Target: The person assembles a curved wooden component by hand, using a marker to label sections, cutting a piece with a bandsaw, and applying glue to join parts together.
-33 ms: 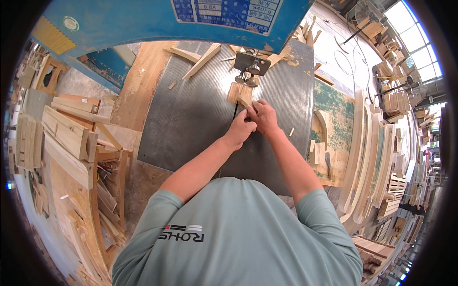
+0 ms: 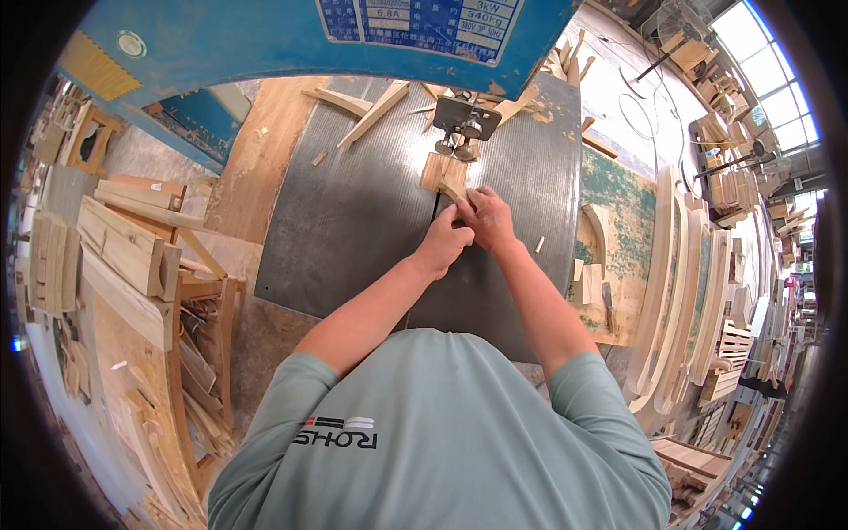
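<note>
A small curved wood piece [image 2: 452, 191] is pinched between both hands on the grey metal table [image 2: 353, 238] of a band saw. My left hand [image 2: 443, 240] closes its fingers on the near end. My right hand [image 2: 488, 216] grips the same end from the right, its fingers touching the left ones. The far end of the piece overlaps a flat wooden plate [image 2: 433, 171] set in the table. Just beyond stands the saw's metal guide assembly [image 2: 464, 124]. A dark slot runs toward me from the plate. The blade itself is hard to make out.
The blue machine body [image 2: 265, 44] arches over the table's far side. Curved offcuts [image 2: 375, 115] lie behind and left of the guide. A small wood chip [image 2: 540, 244] rests at right. Stacked boards [image 2: 124, 247] stand left; a green-stained bench [image 2: 618, 203] holds long curved parts [image 2: 662, 291] right.
</note>
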`<control>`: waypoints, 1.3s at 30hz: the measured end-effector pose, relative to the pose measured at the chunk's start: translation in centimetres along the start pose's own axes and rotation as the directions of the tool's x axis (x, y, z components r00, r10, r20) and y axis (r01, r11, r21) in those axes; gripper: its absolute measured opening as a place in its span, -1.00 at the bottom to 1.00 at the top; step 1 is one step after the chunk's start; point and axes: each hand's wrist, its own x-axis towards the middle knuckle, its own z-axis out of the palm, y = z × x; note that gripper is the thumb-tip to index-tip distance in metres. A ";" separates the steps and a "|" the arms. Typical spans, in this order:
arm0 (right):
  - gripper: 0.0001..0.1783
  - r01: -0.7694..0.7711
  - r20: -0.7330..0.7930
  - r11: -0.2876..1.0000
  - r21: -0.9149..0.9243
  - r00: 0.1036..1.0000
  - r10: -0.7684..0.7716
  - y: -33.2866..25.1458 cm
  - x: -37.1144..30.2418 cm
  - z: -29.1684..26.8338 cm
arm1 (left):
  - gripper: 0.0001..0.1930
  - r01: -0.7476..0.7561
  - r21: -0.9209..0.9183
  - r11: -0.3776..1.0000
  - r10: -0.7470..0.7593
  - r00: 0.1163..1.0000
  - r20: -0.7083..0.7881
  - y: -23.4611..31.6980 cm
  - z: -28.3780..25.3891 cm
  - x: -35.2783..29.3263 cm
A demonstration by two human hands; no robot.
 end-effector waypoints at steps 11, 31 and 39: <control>-0.58 -0.598 0.261 0.619 0.509 0.793 0.551 -7.5 -6.2 1.3 | -0.59 -0.217 0.903 0.370 0.421 0.906 0.045 1.0 -3.8 -6.0; -0.71 -0.583 0.216 0.475 0.660 0.752 0.623 -7.6 -1.8 7.5 | -0.77 -0.336 0.901 0.275 0.612 0.784 0.106 2.7 -9.0 -0.9; -0.71 -0.566 0.172 0.493 0.661 0.754 0.635 -6.8 -1.0 8.7 | -0.74 -0.321 0.905 0.279 0.596 0.797 0.099 2.7 -9.6 0.2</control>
